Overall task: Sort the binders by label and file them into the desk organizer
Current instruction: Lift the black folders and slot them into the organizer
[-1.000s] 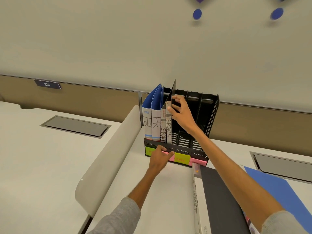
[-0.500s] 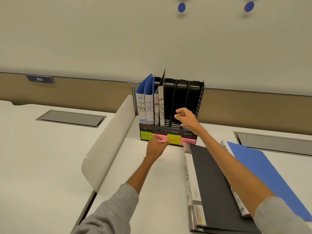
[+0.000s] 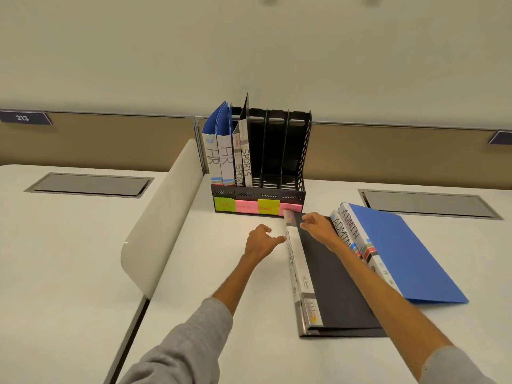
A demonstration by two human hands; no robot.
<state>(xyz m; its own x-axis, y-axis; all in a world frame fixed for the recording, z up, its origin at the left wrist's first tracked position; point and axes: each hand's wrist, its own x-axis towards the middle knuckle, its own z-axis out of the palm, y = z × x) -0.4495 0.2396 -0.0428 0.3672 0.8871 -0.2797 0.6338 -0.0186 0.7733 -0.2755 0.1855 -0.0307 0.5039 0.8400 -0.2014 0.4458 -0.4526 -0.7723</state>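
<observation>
Both hands have withdrawn from the desk organizer since the earlier frame and now sit at the far end of the black binder, which lies flat on the desk just in front of the organizer. Its long axis runs from the organizer back toward the person, with the spine on its left edge; the spine label is too blurred to read with confidence. The left hand is just left of the spine, fingers loosely curled, thumb tip at or touching it. The right hand hovers over the far corner of the cover, fingers relaxed; no grip is evident on either side. Assessment: the right hand is nearer for the lift, and the two right-hand slots are unfilled. The HR binders and SPORTS binders are already filed; the ADMIN binders remain on the desk.
</observation>
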